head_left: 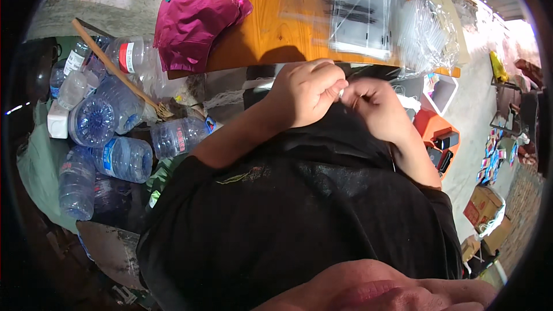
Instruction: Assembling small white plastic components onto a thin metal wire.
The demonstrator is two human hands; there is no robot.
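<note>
My left hand (310,93) is closed in front of my black shirt, just off the near edge of the wooden table (253,40). A small whitish bit (341,93) shows at its thumb and fingertip, too small to name. Right beside it, my right hand (373,106) has its fingers curled in, slightly smeared by motion. The fingertips of both hands nearly meet around that bit. Whatever lies inside the fingers is hidden.
Shiny magenta foil pieces (199,20) lie at the table's left, clear plastic bags (366,17) and a crinkled clear packet (426,34) at its right. Several plastic bottles (92,121) and a wooden stick (115,69) crowd the left. An orange container (438,129) stands at right.
</note>
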